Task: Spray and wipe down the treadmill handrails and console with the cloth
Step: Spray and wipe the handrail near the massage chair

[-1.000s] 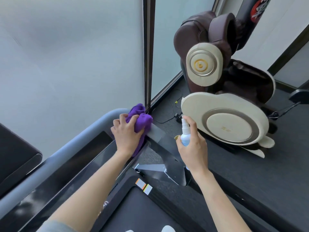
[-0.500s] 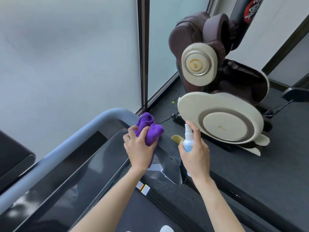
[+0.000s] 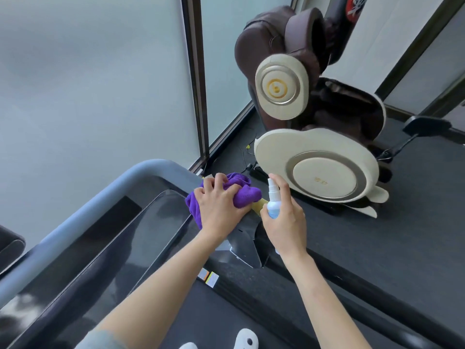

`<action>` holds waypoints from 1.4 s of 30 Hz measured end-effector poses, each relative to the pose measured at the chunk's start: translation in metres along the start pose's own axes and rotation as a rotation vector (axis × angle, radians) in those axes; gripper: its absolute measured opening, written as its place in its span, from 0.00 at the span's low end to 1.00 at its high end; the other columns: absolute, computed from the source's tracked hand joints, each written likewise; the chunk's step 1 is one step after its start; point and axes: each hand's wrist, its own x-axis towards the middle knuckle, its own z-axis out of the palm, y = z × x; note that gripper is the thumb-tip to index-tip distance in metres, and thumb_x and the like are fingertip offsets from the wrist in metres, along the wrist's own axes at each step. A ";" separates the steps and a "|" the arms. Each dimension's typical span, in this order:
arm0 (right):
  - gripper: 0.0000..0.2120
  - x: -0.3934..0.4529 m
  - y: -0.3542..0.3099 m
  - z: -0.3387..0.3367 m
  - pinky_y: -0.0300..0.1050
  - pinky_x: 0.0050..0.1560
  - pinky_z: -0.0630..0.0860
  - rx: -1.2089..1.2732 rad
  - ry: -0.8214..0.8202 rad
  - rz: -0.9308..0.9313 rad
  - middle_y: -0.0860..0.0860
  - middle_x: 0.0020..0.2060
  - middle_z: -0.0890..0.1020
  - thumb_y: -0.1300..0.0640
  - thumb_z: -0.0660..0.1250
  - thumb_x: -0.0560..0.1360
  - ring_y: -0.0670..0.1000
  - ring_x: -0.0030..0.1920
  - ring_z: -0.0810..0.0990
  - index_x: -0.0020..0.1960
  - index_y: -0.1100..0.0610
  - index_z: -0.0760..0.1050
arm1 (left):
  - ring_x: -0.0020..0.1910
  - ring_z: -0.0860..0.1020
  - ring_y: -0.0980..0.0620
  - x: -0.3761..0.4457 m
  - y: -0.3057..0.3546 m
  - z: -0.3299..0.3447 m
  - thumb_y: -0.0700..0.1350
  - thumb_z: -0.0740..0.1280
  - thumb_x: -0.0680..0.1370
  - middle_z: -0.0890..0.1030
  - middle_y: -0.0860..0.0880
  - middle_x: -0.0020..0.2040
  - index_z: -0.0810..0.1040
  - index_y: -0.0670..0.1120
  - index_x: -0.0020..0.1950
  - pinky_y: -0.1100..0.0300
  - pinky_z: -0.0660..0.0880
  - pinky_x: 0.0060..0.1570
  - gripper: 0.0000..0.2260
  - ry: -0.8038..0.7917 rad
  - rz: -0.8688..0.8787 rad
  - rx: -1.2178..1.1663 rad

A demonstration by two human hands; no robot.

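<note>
Down at the bottom edge, the toes of white shoes peek in over the dark treadmill belt, and a grey sleeve covers the upper part of the left arm. Two small stickers, one orange and one pale, sit on the frame just past the belt. Further along, the left hand is curled over a bunched purple cloth, gripping it and pressing it onto the right end of the glossy black console, where the grey handrail bends round. Just beside it (almost touching the cloth) the right hand is wrapped round a small spray bottle of pale blue liquid, held upright, with its white nozzle poking up above the fingers and one finger resting near the top. A bit of something yellow shows between cloth and bottle; I cannot tell what it is. Beyond the hands, on the dark floor, stands a brown massage chair with cream side panels, a black cable trailing near its base. Behind everything run tall frosted glass panels parted by a dark frame post.
</note>
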 end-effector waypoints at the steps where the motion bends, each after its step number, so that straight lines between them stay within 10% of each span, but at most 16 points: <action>1: 0.31 0.000 0.003 -0.003 0.56 0.44 0.77 -0.006 -0.002 0.007 0.52 0.55 0.81 0.65 0.67 0.71 0.61 0.48 0.79 0.71 0.48 0.66 | 0.57 0.68 0.43 0.002 -0.008 -0.003 0.66 0.67 0.69 0.73 0.50 0.57 0.82 0.56 0.50 0.51 0.61 0.51 0.18 0.008 0.016 0.003; 7: 0.32 -0.011 0.026 -0.029 0.54 0.42 0.78 -0.035 0.006 0.021 0.51 0.52 0.81 0.64 0.68 0.72 0.59 0.45 0.79 0.71 0.45 0.64 | 0.58 0.67 0.43 0.026 -0.056 -0.018 0.66 0.64 0.69 0.72 0.49 0.58 0.81 0.56 0.53 0.50 0.60 0.51 0.20 0.074 -0.253 -0.052; 18: 0.32 -0.048 0.067 -0.064 0.50 0.43 0.77 -0.036 0.068 0.034 0.47 0.57 0.81 0.66 0.70 0.70 0.57 0.46 0.81 0.69 0.46 0.66 | 0.54 0.72 0.41 -0.025 0.031 0.004 0.61 0.73 0.66 0.76 0.48 0.54 0.83 0.53 0.48 0.49 0.64 0.49 0.16 0.001 0.076 0.047; 24: 0.34 -0.065 0.067 -0.074 0.53 0.41 0.79 -0.063 0.048 0.007 0.49 0.55 0.81 0.64 0.70 0.71 0.57 0.44 0.81 0.70 0.42 0.62 | 0.59 0.67 0.42 -0.003 -0.023 -0.007 0.65 0.65 0.69 0.72 0.48 0.57 0.81 0.56 0.54 0.49 0.62 0.54 0.20 0.086 -0.255 -0.073; 31: 0.36 -0.103 0.077 -0.087 0.53 0.32 0.77 -0.259 -0.001 0.063 0.52 0.39 0.77 0.65 0.70 0.70 0.59 0.32 0.76 0.67 0.38 0.59 | 0.60 0.67 0.41 -0.006 -0.015 -0.003 0.61 0.71 0.71 0.72 0.47 0.58 0.81 0.53 0.53 0.46 0.62 0.58 0.16 0.110 -0.286 -0.094; 42: 0.33 -0.096 0.061 -0.078 0.52 0.32 0.76 -0.271 0.147 0.184 0.55 0.44 0.80 0.67 0.69 0.69 0.64 0.33 0.77 0.67 0.43 0.64 | 0.58 0.67 0.41 -0.008 -0.020 -0.008 0.61 0.70 0.71 0.72 0.46 0.58 0.80 0.53 0.53 0.46 0.63 0.56 0.16 0.084 -0.234 -0.113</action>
